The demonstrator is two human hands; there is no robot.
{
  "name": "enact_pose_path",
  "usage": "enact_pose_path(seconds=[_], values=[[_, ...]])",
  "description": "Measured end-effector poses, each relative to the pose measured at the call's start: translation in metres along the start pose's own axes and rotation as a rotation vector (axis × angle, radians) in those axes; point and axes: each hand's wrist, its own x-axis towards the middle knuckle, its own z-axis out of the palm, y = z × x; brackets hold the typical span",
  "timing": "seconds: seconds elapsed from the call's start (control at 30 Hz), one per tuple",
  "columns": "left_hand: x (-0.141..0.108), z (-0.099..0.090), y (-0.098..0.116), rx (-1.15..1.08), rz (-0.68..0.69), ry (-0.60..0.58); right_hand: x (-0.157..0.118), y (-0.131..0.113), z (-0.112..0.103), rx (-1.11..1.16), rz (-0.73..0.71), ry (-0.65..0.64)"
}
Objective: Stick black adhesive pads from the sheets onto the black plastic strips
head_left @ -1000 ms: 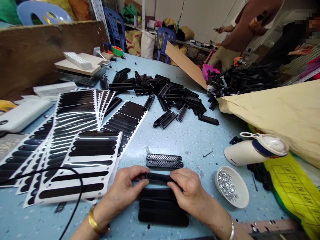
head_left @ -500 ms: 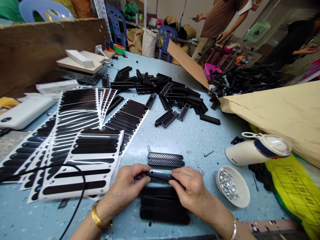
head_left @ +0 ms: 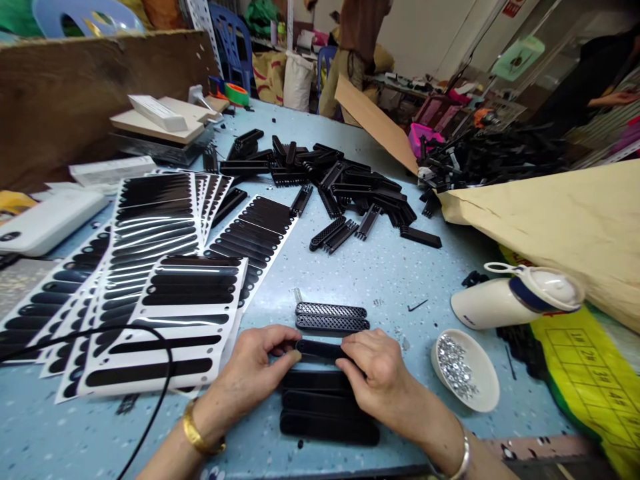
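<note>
Both hands pinch the ends of a slim black sticker strip [head_left: 319,349], which has rounded ends like those on the sheets. My left hand [head_left: 263,357] is closed on its left end, thumb below and fingers above. At the right end, my right hand [head_left: 377,367] is closed the same way; whether a bar lies under the strip is hidden by the fingers. Just beyond are two black bars with a diamond-patterned surface [head_left: 331,317]. Nearer me lie several smooth black bars [head_left: 327,427] in a row, their right ends partly covered by my right hand.
White sheets of black stickers [head_left: 165,327] spread on the left, crossed by a black cable [head_left: 167,373]. Black plastic parts [head_left: 350,183] are heaped farther back. On the right stand a bowl of small metal pieces [head_left: 493,387] and a white bottle [head_left: 480,303]. A hex key [head_left: 418,306] lies between.
The strip between my hands has turned from shiny and slightly raised to darker and flatter. My hands have barely moved. In the background, a person has moved to the left.
</note>
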Motion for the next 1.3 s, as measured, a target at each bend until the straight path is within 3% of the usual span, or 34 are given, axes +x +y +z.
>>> enact_pose_path(seconds=[1.0, 1.3], values=[[0.002, 0.001, 0.004, -0.03, 0.033, 0.012, -0.004, 0.003, 0.005, -0.014, 0.044, -0.025], [0.006, 0.008, -0.004, -0.053, 0.003, 0.04, -0.006, 0.011, 0.01, 0.271, 0.143, 0.118]])
